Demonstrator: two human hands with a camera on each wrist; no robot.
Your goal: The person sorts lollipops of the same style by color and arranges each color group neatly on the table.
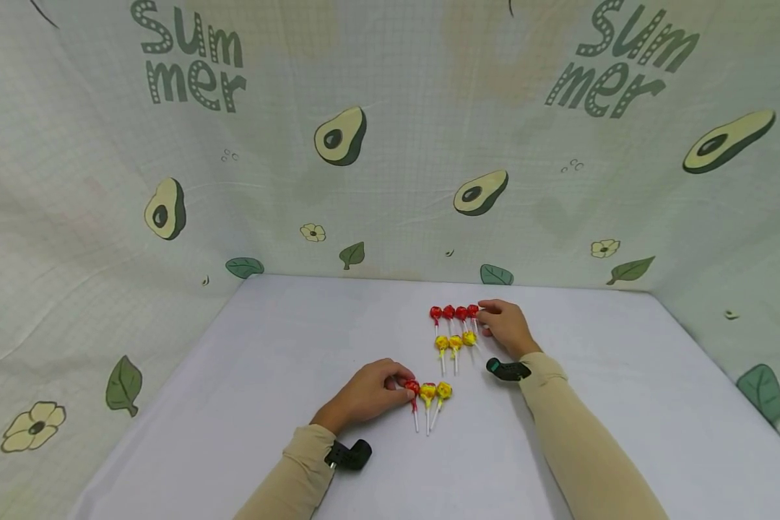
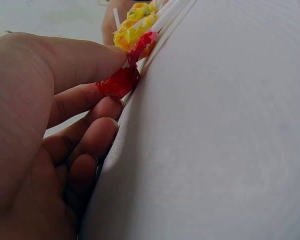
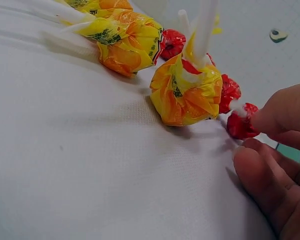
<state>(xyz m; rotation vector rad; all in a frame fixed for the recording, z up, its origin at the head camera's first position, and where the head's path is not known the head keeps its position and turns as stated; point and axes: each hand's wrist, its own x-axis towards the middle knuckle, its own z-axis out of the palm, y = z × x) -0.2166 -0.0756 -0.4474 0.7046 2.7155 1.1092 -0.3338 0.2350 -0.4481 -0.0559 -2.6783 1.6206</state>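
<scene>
My left hand pinches a red-wrapped lollipop between thumb and fingers, at the left of the nearer group. In the left wrist view the thumb lies over this lollipop. Beside it are two yellow lollipops, one in the middle and one at the right. Farther back, my right hand holds the rightmost red lollipop of a red row by its head. The right wrist view shows fingers at that red head; its stick is mostly hidden.
Several red lollipops form the back row. Three yellow ones lie just in front, the rightmost with its stick angled. A white cloth covers the table, and a printed curtain hangs behind.
</scene>
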